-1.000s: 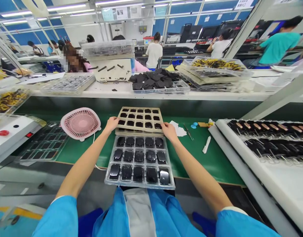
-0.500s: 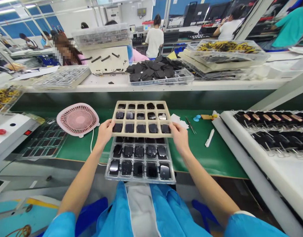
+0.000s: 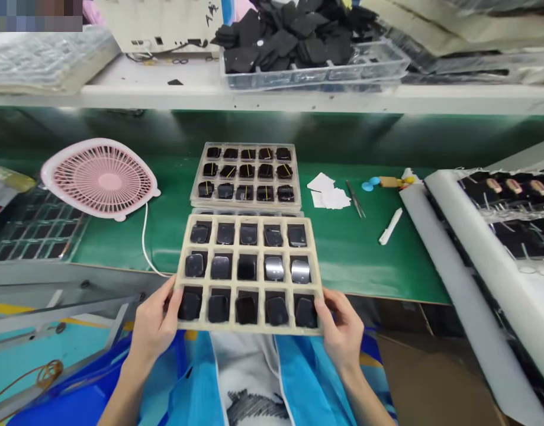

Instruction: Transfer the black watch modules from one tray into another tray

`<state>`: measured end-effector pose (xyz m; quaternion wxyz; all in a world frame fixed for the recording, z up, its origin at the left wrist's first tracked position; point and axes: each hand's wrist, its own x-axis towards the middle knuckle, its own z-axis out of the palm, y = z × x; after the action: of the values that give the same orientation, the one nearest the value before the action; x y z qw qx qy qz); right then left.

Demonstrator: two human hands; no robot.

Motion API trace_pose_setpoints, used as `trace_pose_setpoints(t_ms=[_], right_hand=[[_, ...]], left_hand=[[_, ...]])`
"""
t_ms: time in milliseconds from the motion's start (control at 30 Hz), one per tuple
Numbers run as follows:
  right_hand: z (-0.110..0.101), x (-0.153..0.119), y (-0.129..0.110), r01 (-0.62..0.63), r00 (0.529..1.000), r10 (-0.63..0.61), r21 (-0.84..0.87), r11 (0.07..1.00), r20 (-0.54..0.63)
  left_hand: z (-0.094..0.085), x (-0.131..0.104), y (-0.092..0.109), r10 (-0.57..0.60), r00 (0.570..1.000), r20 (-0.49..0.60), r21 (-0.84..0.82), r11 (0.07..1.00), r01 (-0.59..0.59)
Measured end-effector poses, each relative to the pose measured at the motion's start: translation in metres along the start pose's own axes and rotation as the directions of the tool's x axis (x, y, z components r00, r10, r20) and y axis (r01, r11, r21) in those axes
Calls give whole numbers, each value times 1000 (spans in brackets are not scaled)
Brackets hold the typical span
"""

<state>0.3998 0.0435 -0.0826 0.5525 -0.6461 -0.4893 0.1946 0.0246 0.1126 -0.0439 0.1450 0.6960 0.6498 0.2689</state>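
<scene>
the left hand (image 3: 155, 322) and the right hand (image 3: 343, 331) come first. each grip pinches one side of the beige tray (image 3: 260, 269), down by its near corners. the beige tray is low in front of the person, and its near row sticks out past the front edge of the green tabletop (image 3: 343, 260). all fifteen pockets have a dark shiny piece (image 3: 247, 267) in them.

the step looks like holding and placing this full tray. the next move calls for both hands to keep it flat, because the pieces look loose and could slide out.

just behind it peeks the edge of a clear tray (image 3: 249, 211). i can't tell if the two touch. next comes a far tray (image 3: 237, 181) of dark pieces, some with yellow lines. the pink fan (image 3: 107, 180) is off to the left. white papers (image 3: 329, 192) and tweezers (image 3: 355, 199) are to the right. farthest back, a white shelf (image 3: 254, 100) has a heap of black pads (image 3: 289, 41).
</scene>
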Motion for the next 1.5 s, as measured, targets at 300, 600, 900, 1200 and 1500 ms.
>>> trace_pose_setpoints(t_ms=[300,600,900,1200,1500], right_hand=[[10,25,-16,-64,998,62,-73,995,-29],[3,84,-17,27,998,-20,-100,995,62],[81,247,-45,305,930,-70,-653,693,360],[98,262,-28,203,933,-70,-359,911,353],[106,293,-32,-135,951,25,340,931,307]], left_hand=[[-4,25,5,-43,994,103,228,974,19],[-14,43,15,-46,999,-26,238,970,51],[34,176,136,425,904,50,-115,901,-417],[117,240,182,533,826,183,-96,846,-524],[136,265,220,233,966,112,-698,710,-90]])
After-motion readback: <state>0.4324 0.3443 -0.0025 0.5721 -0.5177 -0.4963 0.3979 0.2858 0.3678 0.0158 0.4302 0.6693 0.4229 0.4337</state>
